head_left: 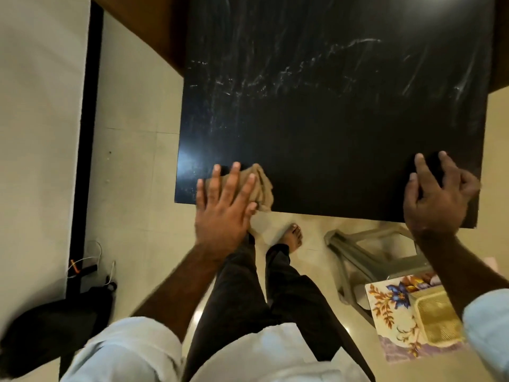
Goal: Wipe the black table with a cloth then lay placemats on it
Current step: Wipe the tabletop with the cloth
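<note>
Flat-palm press: left hand (pixel 221 208), fingers straight and spread, pins tan cloth (pixel 264 184) to black table (pixel 330 133) at near edge, lower centre-left of frame. Right hand (pixel 438 199) rests on near-right corner, fingers loosely bent, holds nothing. Cloth prob. soft, light, bunches easily, so palm on top beats pinch. White smears on upper tabletop. Floral placemats (pixel 385 304) lower right look thin, flexible; take by edge.

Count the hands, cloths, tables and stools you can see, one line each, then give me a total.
Hands: 2, left hand and right hand
Cloth: 1
Black table: 1
Grey stool: 1
Total: 5
</note>
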A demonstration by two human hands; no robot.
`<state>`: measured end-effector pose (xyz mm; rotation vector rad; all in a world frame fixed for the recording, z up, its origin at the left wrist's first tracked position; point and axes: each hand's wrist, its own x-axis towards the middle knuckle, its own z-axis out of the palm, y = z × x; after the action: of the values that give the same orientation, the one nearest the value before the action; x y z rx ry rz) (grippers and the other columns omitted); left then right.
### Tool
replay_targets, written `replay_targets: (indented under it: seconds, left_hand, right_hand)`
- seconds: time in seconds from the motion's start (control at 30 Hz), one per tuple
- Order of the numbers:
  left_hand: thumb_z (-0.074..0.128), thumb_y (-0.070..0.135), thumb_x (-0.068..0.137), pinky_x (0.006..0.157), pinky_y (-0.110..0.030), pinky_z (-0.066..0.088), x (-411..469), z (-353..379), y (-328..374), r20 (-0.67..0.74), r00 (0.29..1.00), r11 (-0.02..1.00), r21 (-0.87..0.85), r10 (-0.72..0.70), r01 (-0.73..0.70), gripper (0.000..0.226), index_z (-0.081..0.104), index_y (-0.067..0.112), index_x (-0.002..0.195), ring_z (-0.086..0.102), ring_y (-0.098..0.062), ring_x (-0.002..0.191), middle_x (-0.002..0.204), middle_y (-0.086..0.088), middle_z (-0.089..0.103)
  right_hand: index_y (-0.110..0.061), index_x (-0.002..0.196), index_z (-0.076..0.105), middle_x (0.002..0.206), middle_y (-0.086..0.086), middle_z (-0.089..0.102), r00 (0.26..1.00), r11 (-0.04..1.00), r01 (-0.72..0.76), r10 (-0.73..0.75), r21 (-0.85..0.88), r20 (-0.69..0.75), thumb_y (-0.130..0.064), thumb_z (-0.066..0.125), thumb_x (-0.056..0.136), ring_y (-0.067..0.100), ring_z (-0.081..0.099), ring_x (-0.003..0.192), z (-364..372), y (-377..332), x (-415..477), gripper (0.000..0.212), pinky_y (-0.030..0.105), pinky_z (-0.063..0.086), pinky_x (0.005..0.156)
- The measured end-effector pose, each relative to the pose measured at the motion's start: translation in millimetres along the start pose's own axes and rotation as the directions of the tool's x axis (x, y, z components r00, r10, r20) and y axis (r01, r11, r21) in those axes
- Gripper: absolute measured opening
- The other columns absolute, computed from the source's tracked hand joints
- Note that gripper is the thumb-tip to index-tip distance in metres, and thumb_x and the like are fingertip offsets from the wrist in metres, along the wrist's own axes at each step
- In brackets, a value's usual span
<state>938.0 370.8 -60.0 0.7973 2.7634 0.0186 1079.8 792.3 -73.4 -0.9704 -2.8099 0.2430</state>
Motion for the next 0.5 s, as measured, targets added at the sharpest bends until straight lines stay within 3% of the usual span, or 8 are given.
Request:
replay_targets:
  seconds: [0.13, 0.33, 0.4, 0.5]
  left_hand:
    - [0.014, 0.063, 0.114, 0.132, -0.067, 0.011, 6.1, -10.9, -45.7, 0.009, 0.992, 0.992, -0.009, -0.129, 0.129, 0.07, 0.007, 0.034, 0.176, -0.005, -0.035, 0.17, 0.185, -0.002, -0.005]
    - [0.02, 0.064, 0.114, 0.132, -0.071, 0.007, 66.8, -21.3, -29.9, -0.075, 0.953, 0.952, -0.104, -0.295, 0.286, 0.071, 0.002, 0.034, 0.176, -0.006, -0.04, 0.169, 0.185, -0.004, -0.008]
    - [0.022, 0.066, 0.113, 0.131, -0.072, 0.005, 79.6, -24.0, -11.8, -0.069, 0.973, 0.973, -0.089, -0.218, 0.212, 0.074, -0.001, 0.034, 0.176, -0.007, -0.04, 0.169, 0.185, -0.005, -0.011]
    - [0.027, 0.064, 0.113, 0.129, -0.073, 0.006, 60.6, -19.7, 6.9, -0.022, 1.0, 0.999, -0.05, 0.019, -0.02, 0.075, -0.002, 0.034, 0.176, -0.01, -0.04, 0.169, 0.184, -0.005, -0.014]
  right_hand:
    - [-0.031, 0.158, 0.058, 0.171, 0.002, 0.042, 0.999, 1.0, -0.018, 0.018, 0.001, 0.032, -0.049, 0.043, 0.117, 0.045, 0.042, 0.144, -3.9, -5.1, -0.4, 0.048, 0.053, 0.049, 0.098]
    - [-0.03, 0.16, 0.056, 0.171, 0.004, 0.042, 0.998, 1.0, -0.022, 0.023, -0.022, 0.054, -0.048, 0.044, 0.117, 0.047, 0.042, 0.143, -6.3, -7.1, -1.8, 0.048, 0.055, 0.049, 0.098]
    - [-0.033, 0.162, 0.051, 0.174, 0.003, 0.037, 0.994, 0.999, -0.029, 0.033, -0.036, 0.102, -0.049, 0.041, 0.118, 0.047, 0.039, 0.146, -9.3, -8.2, -2.5, 0.049, 0.058, 0.049, 0.101]
    - [-0.037, 0.166, 0.043, 0.176, 0.001, 0.032, 0.989, 0.997, -0.025, 0.034, -0.066, 0.141, -0.052, 0.037, 0.118, 0.047, 0.036, 0.149, -10.2, -8.0, -3.9, 0.051, 0.061, 0.048, 0.107]
